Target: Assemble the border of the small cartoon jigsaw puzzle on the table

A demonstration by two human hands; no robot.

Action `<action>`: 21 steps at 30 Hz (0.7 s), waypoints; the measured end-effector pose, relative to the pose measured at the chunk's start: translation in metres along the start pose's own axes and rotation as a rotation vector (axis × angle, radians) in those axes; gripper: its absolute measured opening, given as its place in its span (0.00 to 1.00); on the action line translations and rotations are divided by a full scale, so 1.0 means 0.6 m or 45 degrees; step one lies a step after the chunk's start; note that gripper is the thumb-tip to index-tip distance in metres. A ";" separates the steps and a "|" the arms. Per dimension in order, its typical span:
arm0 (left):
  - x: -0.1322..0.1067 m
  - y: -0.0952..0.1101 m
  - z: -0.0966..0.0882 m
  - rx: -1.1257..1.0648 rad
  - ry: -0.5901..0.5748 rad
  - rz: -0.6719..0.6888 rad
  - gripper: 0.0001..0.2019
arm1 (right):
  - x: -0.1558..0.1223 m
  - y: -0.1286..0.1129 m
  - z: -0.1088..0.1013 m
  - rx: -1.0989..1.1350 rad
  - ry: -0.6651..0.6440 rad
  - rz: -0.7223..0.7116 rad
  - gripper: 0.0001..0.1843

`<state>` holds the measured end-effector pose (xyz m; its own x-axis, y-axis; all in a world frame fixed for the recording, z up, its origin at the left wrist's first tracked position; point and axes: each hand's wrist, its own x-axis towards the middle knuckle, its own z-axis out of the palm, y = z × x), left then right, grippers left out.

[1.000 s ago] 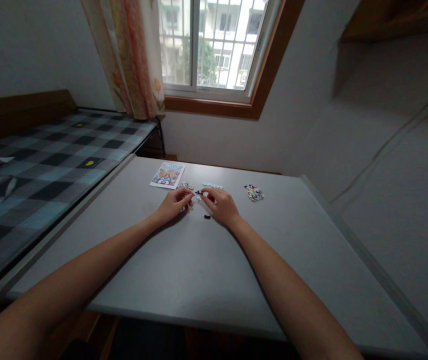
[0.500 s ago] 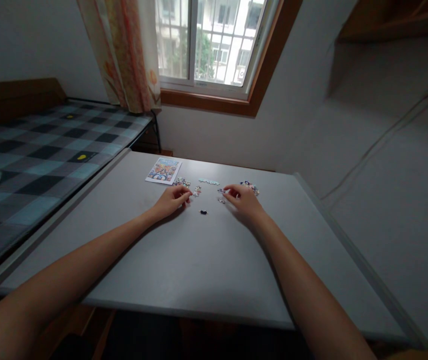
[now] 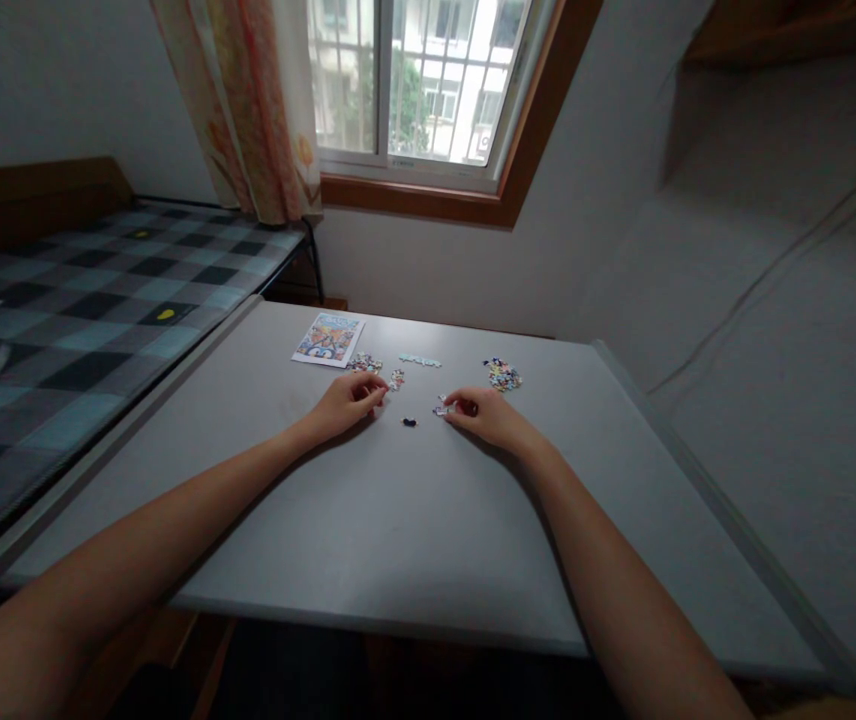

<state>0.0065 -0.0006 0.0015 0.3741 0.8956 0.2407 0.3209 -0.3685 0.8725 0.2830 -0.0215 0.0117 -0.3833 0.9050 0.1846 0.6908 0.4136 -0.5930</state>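
"Where are the puzzle pieces, compared with the right hand (image 3: 486, 415)?"

"A few pale pieces (image 3: 440, 410) lie right at its fingertips, on the left side. Thumb and forefinger curve towards them with a narrow space between. Whether the fingers grip one, I can't tell."

"And the left hand (image 3: 351, 402)?"

"Its thumb and forefinger are nearly together, pointing at a small cluster (image 3: 397, 379) just beyond and to the right of the tips. It's too small to say whether a piece is pinched there."

"What's between the hands?"

"A dark piece (image 3: 409, 422) on the table (image 3: 398, 530), nearer the person than the left fingertips and apart from both hands. Farther off, a light-blue strip (image 3: 420, 360) lies crosswise."

"Any more pieces?"

"Two piles. The left pile (image 3: 365, 362) sits just behind the left hand, beside the printed picture (image 3: 329, 338). The right pile (image 3: 504, 376) sits just beyond the right hand."
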 end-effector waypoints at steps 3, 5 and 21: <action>-0.005 0.002 0.001 0.158 0.000 0.082 0.11 | 0.000 -0.002 0.002 -0.004 0.023 0.005 0.11; -0.011 0.009 0.002 0.327 -0.024 0.245 0.10 | 0.001 -0.005 0.004 -0.009 0.027 0.001 0.10; -0.022 0.025 0.005 0.846 -0.409 0.747 0.15 | 0.003 -0.003 0.002 -0.063 -0.021 0.037 0.08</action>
<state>0.0091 -0.0190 0.0102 0.8234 0.4472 0.3494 0.3988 -0.8940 0.2042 0.2803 -0.0207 0.0122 -0.3726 0.9150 0.1548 0.7308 0.3922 -0.5586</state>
